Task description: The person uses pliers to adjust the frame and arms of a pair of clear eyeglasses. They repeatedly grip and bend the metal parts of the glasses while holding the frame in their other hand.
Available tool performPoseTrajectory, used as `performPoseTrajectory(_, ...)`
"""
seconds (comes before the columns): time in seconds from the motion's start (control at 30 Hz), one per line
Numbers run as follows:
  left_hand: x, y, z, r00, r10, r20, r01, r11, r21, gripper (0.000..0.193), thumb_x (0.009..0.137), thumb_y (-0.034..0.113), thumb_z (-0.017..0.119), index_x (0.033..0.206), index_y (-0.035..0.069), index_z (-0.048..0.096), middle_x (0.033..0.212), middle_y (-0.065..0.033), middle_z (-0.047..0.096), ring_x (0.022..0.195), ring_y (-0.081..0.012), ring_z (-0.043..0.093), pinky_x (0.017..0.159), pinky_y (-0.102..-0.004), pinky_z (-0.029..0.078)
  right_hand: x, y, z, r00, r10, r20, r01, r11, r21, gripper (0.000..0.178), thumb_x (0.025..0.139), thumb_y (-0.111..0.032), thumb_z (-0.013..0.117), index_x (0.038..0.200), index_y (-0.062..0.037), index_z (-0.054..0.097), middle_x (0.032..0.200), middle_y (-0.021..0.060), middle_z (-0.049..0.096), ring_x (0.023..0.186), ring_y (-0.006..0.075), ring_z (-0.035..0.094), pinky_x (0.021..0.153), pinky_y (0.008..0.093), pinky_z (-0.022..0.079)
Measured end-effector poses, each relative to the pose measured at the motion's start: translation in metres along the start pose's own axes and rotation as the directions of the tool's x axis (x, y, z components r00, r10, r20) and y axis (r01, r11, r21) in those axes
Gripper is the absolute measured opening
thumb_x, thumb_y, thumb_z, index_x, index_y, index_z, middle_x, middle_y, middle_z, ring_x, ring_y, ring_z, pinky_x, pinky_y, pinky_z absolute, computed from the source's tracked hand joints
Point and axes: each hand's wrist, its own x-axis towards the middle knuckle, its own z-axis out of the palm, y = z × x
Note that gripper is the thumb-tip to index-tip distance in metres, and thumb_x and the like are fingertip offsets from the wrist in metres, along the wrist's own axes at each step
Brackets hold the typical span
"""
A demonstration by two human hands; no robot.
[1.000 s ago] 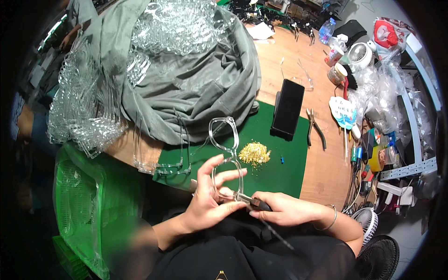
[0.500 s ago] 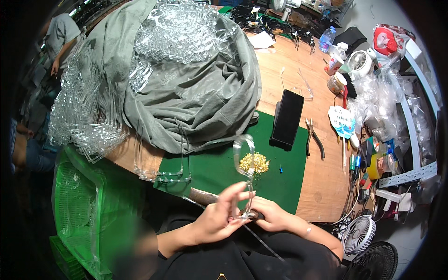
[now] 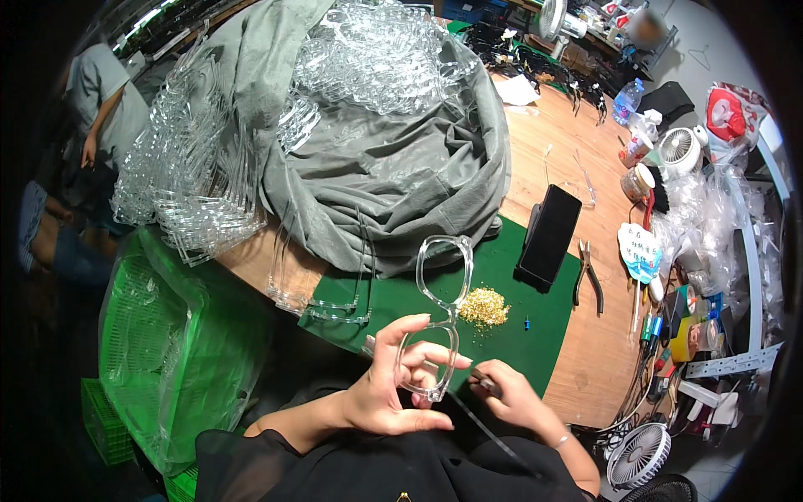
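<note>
My left hand (image 3: pixel 378 395) holds a clear eyeglass frame (image 3: pixel 452 311) upright, its lower rim among the fingers and its upper rim above the green mat (image 3: pixel 544 356). Just to the right, my right hand (image 3: pixel 517 400) is closed around a small dark metal object, mostly hidden, apart from the frame. A heap of tiny gold-coloured pieces (image 3: pixel 484 308) lies on the mat behind the hands, with a small blue pin-like piece (image 3: pixel 527 323) beside it. Further left, more clear eyeglass frames (image 3: pixel 336 316) rest with temples pointing up at the mat's edge.
A grey cloth (image 3: pixel 376 188) holds a large pile of clear frames (image 3: pixel 368 63). A black phone (image 3: pixel 549 238) and pliers (image 3: pixel 589 283) lie to the right, near a white fan (image 3: pixel 679 148). Green crates (image 3: pixel 163 351) stand at lower left. Another person (image 3: pixel 100 84) is at far left.
My right hand has drawn away from the eyeglass frame. My left hand has turned the frame so both rims show more face-on. The whole view has shifted, with the table further right.
</note>
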Motion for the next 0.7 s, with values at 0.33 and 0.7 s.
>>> performPoseTrajectory(0.33, -0.021, -0.009, 0.005, 0.970, -0.140, -0.197, 0.125, 0.988, -0.087, 0.091, 0.075, -0.010, 0.054, 0.135, 0.014, -0.010, 0.107, -0.0252, 0.052, 0.070, -0.0184, 0.062, 0.065, -0.0292, 0.053, 0.004, 0.007, 0.014, 0.987, 0.000, -0.163, -0.012, 0.997, -0.072, 0.028, 0.058, 0.007, 0.057, 0.084, -0.0016, 0.051, 0.080, 0.0127, 0.052, 0.076, 0.0302, 0.053, 0.065, 0.0341, 0.043)
performPoseTrajectory(0.7, -0.029, 0.006, -0.003, 0.929, -0.323, -0.177, 0.163, 0.791, -0.590, 0.091, 0.067, -0.008, 0.063, 0.134, 0.017, 0.006, 0.119, -0.0227, 0.047, 0.093, -0.0297, 0.060, 0.081, -0.0373, 0.049, 0.016, 0.007, 0.028, 0.986, 0.048, -0.162, -0.134, 0.807, -0.575, 0.057, 0.058, -0.003, 0.066, 0.112, -0.0013, 0.049, 0.109, 0.0100, 0.049, 0.088, 0.0249, 0.052, 0.074, 0.0349, 0.041)
